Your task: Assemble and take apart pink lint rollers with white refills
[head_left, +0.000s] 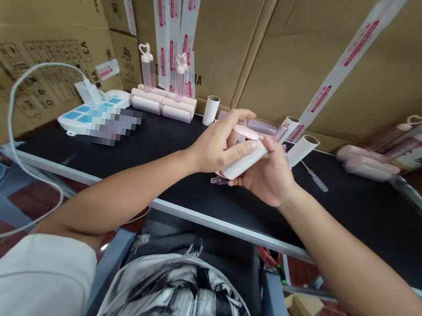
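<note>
Both hands are together over the middle of the table, around a pale pink and white rounded casing (pixel 243 162). My left hand (pixel 215 145) is closed over its left end, the thumb lying across the white side. From the right, my right hand (pixel 268 176) grips the casing, fingers curled beneath it. A small dark translucent piece (pixel 219 180) shows under the right fingertips; whether it is held cannot be told. Just behind the hands lie a translucent purple part (pixel 261 127) and white tubes (pixel 303 149). A screwdriver (pixel 316 177) with a clear handle lies to the right.
At the back left, pink casings (pixel 179 109) lie below clear bottles with heart-shaped loops (pixel 148 68). More pink casings (pixel 372 167) lie at the right. A white power strip (pixel 94 110) has a cable looping over the left edge. Cardboard (pixel 225 30) walls the table's back.
</note>
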`<action>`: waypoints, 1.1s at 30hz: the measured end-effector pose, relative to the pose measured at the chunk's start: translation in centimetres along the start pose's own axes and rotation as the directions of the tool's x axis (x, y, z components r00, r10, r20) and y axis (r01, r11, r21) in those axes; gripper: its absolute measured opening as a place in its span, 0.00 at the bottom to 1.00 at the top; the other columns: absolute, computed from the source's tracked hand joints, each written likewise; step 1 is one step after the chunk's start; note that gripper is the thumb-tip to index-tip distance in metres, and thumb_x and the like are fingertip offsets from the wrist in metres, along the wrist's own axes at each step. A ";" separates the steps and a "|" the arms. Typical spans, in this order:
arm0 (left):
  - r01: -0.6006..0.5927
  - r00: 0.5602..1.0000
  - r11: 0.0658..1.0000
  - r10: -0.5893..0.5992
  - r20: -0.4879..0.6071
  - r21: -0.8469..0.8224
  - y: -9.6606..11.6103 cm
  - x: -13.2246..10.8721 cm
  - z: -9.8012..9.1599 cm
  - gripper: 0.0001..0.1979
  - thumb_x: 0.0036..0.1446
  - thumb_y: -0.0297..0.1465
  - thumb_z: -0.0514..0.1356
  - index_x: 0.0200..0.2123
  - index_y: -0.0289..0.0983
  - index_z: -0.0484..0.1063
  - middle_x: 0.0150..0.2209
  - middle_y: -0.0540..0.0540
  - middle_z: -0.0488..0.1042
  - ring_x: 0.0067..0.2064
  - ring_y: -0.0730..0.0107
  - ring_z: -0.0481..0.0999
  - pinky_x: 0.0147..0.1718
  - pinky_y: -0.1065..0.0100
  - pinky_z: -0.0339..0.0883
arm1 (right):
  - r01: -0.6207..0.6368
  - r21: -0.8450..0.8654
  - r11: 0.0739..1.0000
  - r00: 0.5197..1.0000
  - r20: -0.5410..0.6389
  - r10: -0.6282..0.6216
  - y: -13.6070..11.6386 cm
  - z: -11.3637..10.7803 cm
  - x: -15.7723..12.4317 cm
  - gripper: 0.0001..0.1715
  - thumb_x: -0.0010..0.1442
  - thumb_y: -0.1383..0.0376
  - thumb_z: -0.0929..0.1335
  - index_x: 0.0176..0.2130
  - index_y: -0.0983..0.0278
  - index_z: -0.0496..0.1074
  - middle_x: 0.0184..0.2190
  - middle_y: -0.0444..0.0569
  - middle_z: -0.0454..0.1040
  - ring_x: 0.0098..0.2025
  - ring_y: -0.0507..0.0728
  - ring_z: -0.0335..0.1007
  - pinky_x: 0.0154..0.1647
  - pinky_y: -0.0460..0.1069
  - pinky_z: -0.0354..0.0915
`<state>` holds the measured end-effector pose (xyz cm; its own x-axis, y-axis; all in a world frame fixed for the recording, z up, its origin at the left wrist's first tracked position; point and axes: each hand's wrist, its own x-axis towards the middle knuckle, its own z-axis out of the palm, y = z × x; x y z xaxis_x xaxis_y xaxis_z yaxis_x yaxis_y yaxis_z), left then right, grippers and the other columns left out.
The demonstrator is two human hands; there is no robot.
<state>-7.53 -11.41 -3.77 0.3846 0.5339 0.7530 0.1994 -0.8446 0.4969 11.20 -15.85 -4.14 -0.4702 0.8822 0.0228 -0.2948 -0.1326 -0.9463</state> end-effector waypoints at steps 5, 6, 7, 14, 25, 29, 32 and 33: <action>0.021 0.998 0.997 -0.017 0.056 -0.081 0.3 0.3 -0.8 0.40 0.58 0.60 0.70 0.63 0.40 0.71 0.54 0.39 0.82 0.53 0.53 0.83 0.54 0.57 0.77 | 0.092 -0.055 0.994 0.996 -0.004 -0.092 -0.3 0.2 -0.5 0.32 0.63 0.36 0.71 0.50 0.57 0.77 0.35 0.50 0.82 0.36 0.61 0.80 0.30 0.52 0.75; 0.035 0.998 0.994 -0.029 0.059 -0.103 0.4 0.3 -0.8 0.38 0.58 0.60 0.70 0.60 0.40 0.74 0.52 0.40 0.82 0.51 0.55 0.83 0.52 0.58 0.77 | 0.112 -0.064 0.992 0.994 -0.003 -0.112 -0.3 0.3 -0.5 0.32 0.62 0.36 0.72 0.50 0.57 0.77 0.36 0.50 0.82 0.36 0.61 0.80 0.31 0.51 0.75; 0.039 0.997 0.993 -0.031 0.066 -0.115 0.6 0.3 -0.8 0.35 0.58 0.59 0.71 0.56 0.39 0.76 0.50 0.41 0.82 0.50 0.57 0.83 0.50 0.59 0.77 | 0.129 -0.070 0.989 0.992 0.001 -0.130 -0.3 0.3 -0.6 0.33 0.62 0.36 0.73 0.50 0.58 0.77 0.37 0.50 0.82 0.36 0.61 0.80 0.31 0.51 0.75; -0.159 0.987 0.981 0.159 -0.008 -0.110 1.5 0.3 -0.6 0.20 0.62 0.51 0.71 0.45 0.42 0.78 0.47 0.44 0.83 0.50 0.59 0.83 0.51 0.57 0.77 | 0.118 -0.015 0.993 0.988 0.098 -0.115 0.1 0.5 -0.6 0.36 0.60 0.35 0.74 0.52 0.58 0.78 0.44 0.52 0.84 0.41 0.61 0.81 0.40 0.55 0.79; -0.238 0.971 0.958 0.232 -0.054 -0.157 2.3 -0.1 -0.3 0.17 0.64 0.44 0.73 0.49 0.40 0.80 0.53 0.42 0.87 0.54 0.58 0.88 0.54 0.58 0.80 | 0.119 -0.029 0.992 0.991 0.058 -0.118 -0.8 1.2 -1.3 0.29 0.62 0.40 0.74 0.48 0.58 0.80 0.39 0.51 0.83 0.37 0.61 0.80 0.36 0.54 0.78; -0.248 0.969 0.954 0.239 -0.067 -0.167 2.1 0.0 -0.3 0.17 0.63 0.42 0.74 0.48 0.40 0.81 0.52 0.42 0.87 0.51 0.61 0.88 0.51 0.61 0.80 | 0.106 -0.057 0.993 0.994 0.034 -0.105 -1.3 1.4 -1.6 0.27 0.61 0.41 0.76 0.46 0.59 0.80 0.36 0.50 0.82 0.36 0.60 0.79 0.34 0.53 0.76; -0.218 0.976 0.959 0.213 -0.047 -0.180 2.1 0.1 -0.3 0.17 0.62 0.44 0.74 0.47 0.40 0.80 0.52 0.42 0.87 0.51 0.61 0.88 0.51 0.61 0.80 | 0.091 -0.066 0.994 0.995 0.039 -0.088 -1.6 1.3 -1.7 0.26 0.61 0.42 0.76 0.46 0.59 0.79 0.35 0.48 0.81 0.35 0.59 0.79 0.33 0.52 0.76; -0.191 0.982 0.965 0.188 -0.032 -0.181 2.1 0.1 -0.4 0.18 0.63 0.47 0.73 0.47 0.40 0.80 0.52 0.42 0.87 0.52 0.60 0.87 0.52 0.60 0.80 | 0.085 -0.067 0.994 0.996 0.039 -0.082 -1.6 1.3 -1.7 0.27 0.61 0.42 0.77 0.46 0.59 0.79 0.35 0.48 0.81 0.35 0.58 0.79 0.32 0.51 0.76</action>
<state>-7.38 -13.13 -2.47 0.3862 0.3663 0.8466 -0.0441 -0.9094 0.4136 11.40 -17.73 -2.20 -0.4766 0.8718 0.1131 -0.2775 -0.0271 -0.9604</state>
